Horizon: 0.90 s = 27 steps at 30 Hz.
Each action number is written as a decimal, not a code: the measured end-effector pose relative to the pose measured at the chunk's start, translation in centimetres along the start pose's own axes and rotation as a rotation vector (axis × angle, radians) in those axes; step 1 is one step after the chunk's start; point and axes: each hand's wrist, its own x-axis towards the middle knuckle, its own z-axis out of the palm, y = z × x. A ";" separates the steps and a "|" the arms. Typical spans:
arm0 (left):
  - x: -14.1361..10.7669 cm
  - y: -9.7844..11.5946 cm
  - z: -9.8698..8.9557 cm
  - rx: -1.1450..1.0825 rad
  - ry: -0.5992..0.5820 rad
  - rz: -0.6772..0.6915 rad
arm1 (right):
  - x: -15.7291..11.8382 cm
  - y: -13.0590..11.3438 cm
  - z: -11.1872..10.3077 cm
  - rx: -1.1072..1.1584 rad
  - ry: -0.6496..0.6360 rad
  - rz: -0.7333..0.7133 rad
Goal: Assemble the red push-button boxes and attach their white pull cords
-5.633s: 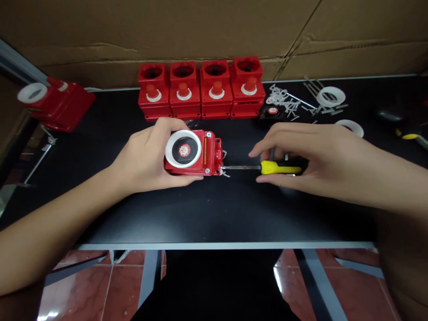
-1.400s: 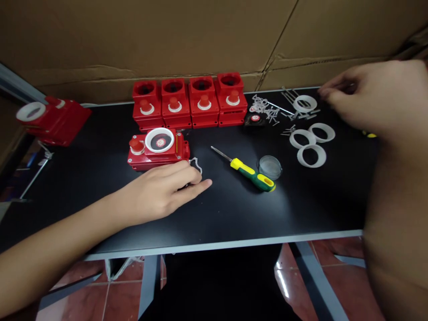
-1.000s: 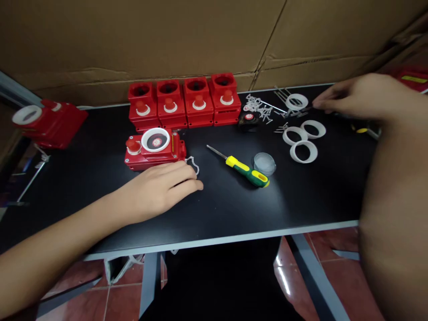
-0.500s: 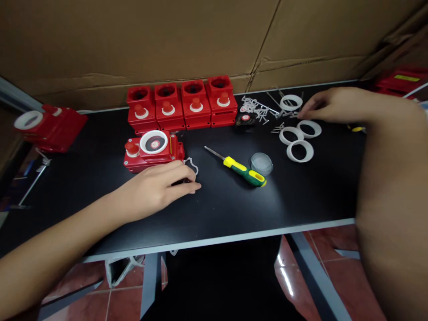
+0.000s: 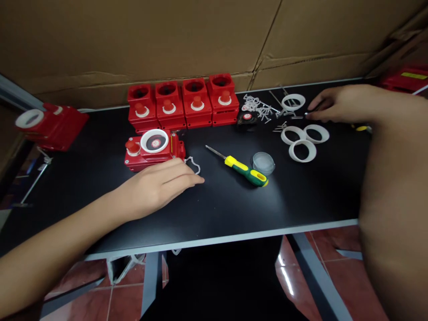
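My left hand (image 5: 158,187) rests at the front edge of a red box (image 5: 150,151) with an orange-red knob and a white ring around a dark round face. Its fingers and thumb are pressed together, and whatever may be between them is hidden. A white cord loop (image 5: 194,166) sticks out just beyond these fingers. At the back right, my right hand (image 5: 329,104) pinches a small shiny metal pin (image 5: 306,115) at its fingertips. Loose metal pins (image 5: 279,113) and a white ring (image 5: 293,102) lie beside that hand.
Several red boxes (image 5: 197,104) stand in a row against the cardboard. A yellow-green screwdriver (image 5: 245,170) and clear round discs (image 5: 263,163) lie mid-table. White rings (image 5: 302,151) are at the right. Another red box (image 5: 62,127) sits far left.
My right hand has shifted slightly right, and a metal pin now shows at its fingertips. The thumb of my left hand has closed against its fingers.
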 end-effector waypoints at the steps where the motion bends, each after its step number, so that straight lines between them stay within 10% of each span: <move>1: 0.1 0.0 0.1 -0.029 0.015 -0.021 | -0.1 -0.1 0.1 -0.007 0.008 -0.018; 6: 0.7 0.3 0.0 -0.145 0.084 -0.063 | -1.3 -0.3 -0.5 -0.046 0.089 -0.050; 10: 1.0 0.5 -0.2 -0.172 0.139 -0.097 | -3.2 -0.8 -1.8 0.011 0.390 0.052; 16: 1.2 0.9 -0.2 -0.270 0.237 -0.260 | -5.0 -3.2 -2.9 0.406 0.697 0.159; 21: 1.3 1.3 0.2 -0.408 0.318 -0.362 | -5.6 -6.6 -1.8 1.176 0.843 -0.173; 27: 1.3 1.9 0.5 -0.600 0.408 -0.432 | -11.1 -11.5 1.2 1.550 0.175 -0.566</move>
